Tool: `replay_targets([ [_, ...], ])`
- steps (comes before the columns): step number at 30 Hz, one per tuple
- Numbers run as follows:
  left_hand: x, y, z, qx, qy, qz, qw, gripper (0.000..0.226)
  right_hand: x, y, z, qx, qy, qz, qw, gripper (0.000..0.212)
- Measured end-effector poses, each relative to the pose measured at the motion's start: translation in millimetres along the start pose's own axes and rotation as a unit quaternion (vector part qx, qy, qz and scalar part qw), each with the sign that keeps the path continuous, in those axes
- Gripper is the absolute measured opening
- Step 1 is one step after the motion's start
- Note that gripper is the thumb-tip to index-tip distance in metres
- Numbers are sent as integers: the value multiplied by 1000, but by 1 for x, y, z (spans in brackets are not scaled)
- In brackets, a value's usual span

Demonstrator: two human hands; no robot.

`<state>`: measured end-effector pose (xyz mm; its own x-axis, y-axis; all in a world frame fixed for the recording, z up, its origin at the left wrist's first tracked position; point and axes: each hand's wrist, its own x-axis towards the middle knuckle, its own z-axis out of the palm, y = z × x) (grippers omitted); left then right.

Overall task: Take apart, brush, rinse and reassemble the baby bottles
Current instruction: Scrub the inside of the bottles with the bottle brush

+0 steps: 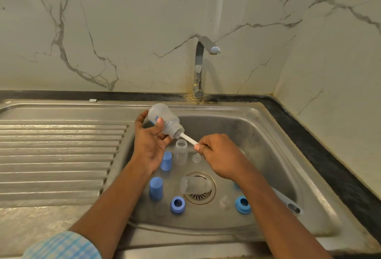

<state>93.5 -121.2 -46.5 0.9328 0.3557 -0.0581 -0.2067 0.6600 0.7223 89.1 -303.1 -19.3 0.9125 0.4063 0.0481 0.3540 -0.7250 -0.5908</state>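
Bottle (164,121) tilted over the sink (257,135), at its 11 o'clock, left hand (149,141) curled round it. Right hand (218,153) pinches brush (186,138), bristles at neck. Brushing step; next probably push deeper, twist.

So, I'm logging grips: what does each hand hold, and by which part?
The left hand grips the clear bottle round its body; the right hand pinches the brush by the end of its white handle.

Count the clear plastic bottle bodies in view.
3 clear plastic bottle bodies: one gripped by the left hand, one standing upright in the steel sink, one lying on its side over the round drain. The arms could hide others.
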Motion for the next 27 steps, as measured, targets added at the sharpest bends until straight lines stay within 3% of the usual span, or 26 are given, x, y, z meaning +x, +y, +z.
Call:
replay_targets([
  [3, -1, -1, 1, -10, -26, -8, 1000, 40, -1, 5, -2, 57, -13, 11, 998, 36],
  [7, -1, -4, -2, 4, -45, -26, 999, 37, -3, 11, 3, 3, 33, 11, 999, 36],
  [9, -2, -9, -3, 77, -19, -26, 997, 45, -2, 10, 2, -35, 65, 12, 997, 28],
  [11, -2, -14, -2, 118, 22, -28, 992, 60, -2, 6, -1, -51, 84, 7, 995, 6],
  [14, -4, -14, 1, 102, 60, -32, 992, 97, -2, 0, -2, -84, 85, -4, 993, 23],
  [20, 0, -11, -3, 61, 79, -45, 994, 54, 1, -2, 1, -117, 111, -12, 987, 7],
  [27, -3, -13, -5, 43, 28, -54, 997, 76, 1, 1, -5, -150, 149, 4, 977, 14],
])
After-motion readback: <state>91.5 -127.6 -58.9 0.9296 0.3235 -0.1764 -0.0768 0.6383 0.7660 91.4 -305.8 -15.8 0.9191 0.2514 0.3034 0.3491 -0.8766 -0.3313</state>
